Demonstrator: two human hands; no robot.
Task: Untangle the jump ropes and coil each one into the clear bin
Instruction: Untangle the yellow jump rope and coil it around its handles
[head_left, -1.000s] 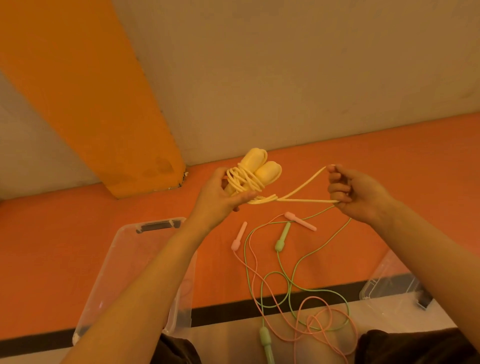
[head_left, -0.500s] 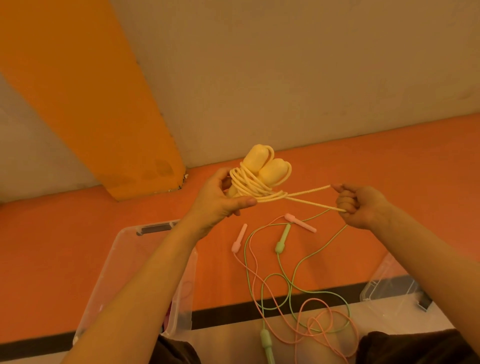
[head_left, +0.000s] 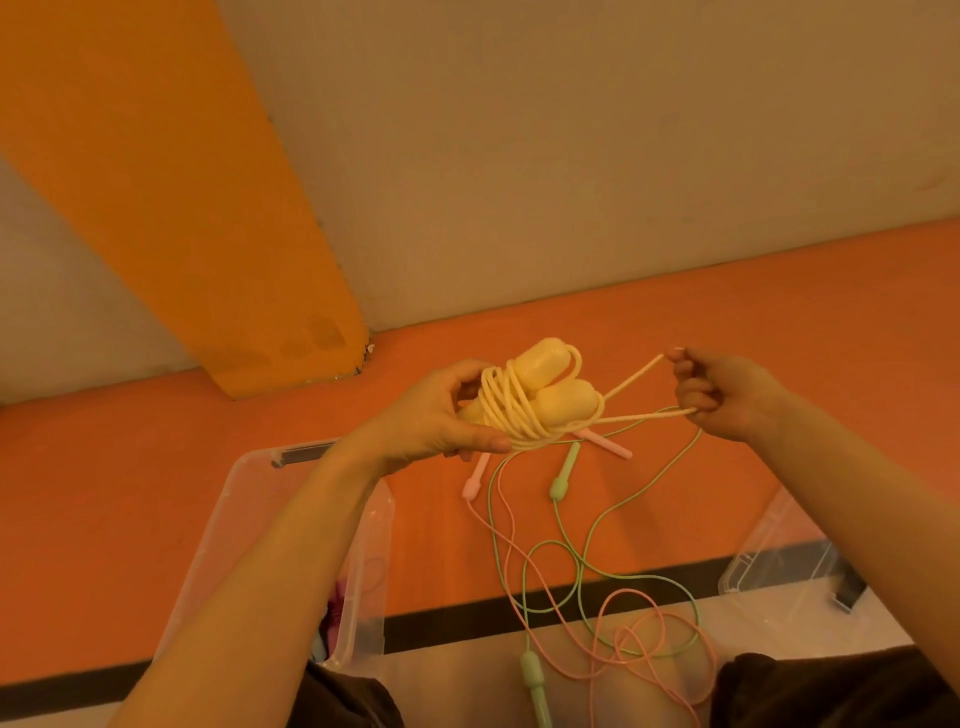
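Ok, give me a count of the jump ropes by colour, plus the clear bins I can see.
Yellow plastic jump rope, wound round its handles in the left hand, its loose loop pinched by the right hand: 1
Thin green jump rope on the floor: 1
Thin pink jump rope, tangled with the green: 1
Clear plastic bins: 2
Total: 5

The left hand (head_left: 436, 415) grips the coiled yellow jump rope (head_left: 535, 405) while the right hand (head_left: 727, 397) pinches its loose loop, above apparently tangled pink (head_left: 613, 623) and green ropes (head_left: 582, 551).
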